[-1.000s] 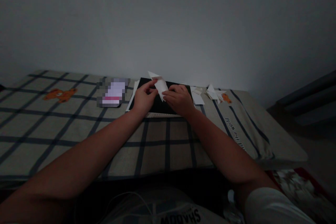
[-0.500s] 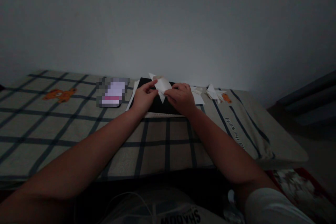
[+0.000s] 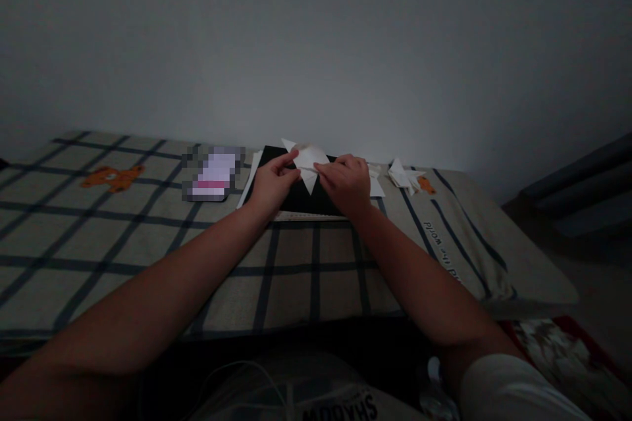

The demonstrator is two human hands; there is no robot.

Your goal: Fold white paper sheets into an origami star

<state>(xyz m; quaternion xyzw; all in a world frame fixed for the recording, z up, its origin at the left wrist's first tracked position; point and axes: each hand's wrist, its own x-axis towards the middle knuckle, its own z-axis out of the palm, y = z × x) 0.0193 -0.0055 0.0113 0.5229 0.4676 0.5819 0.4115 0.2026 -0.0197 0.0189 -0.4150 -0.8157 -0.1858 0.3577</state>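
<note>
A white folded paper crane (image 3: 309, 158) is between my two hands, above a black notebook (image 3: 301, 200). My left hand (image 3: 273, 177) pinches its left side with thumb and forefinger. From the right, my right hand (image 3: 346, 179) grips its near edge with closed fingers. One pointed end of the paper sticks out at the upper left and another points down toward me. Part of the right side is hidden behind my right fingers. Another white folded paper piece (image 3: 403, 175) with pointed tips lies to the right on the cloth.
A phone (image 3: 213, 174) with a lit, blurred screen lies left of the notebook. White paper (image 3: 376, 185) shows behind my right hand. The checked tablecloth (image 3: 148, 237) runs back to a plain wall. Below on the right are a clear bottle (image 3: 437, 388) and a red bin (image 3: 587, 342) holding crumpled paper.
My right hand has shifted slightly to the right along the folded paper. The paper looks wider and lies a little flatter. My left hand has barely moved.
</note>
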